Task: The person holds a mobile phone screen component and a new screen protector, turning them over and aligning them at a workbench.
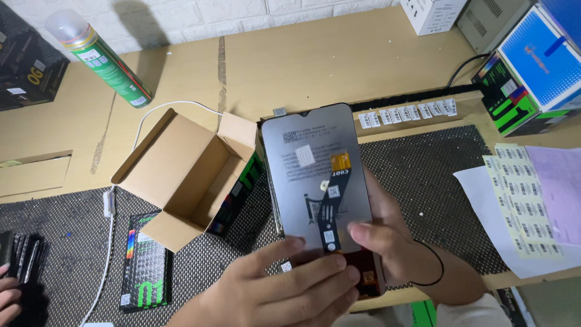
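A grey phone display panel (311, 169) with a black flex ribbon and an orange tab on its back is held upright over the black mesh mat (436, 181). My right hand (393, 239) grips its lower right edge from behind, thumb on the back face. My left hand (284, 287) sits below the panel, fingers spread and touching its bottom edge. An open brown cardboard box (181, 175) lies just left of the panel, empty inside.
A green spray can (100, 57) lies at the back left. Flat black-and-green packages (145, 263) rest on the mat. Barcode label strips (405, 113) and sheets (523, 200) lie to the right beside coloured boxes (529, 72). Another person's hand (7, 297) is at the far left.
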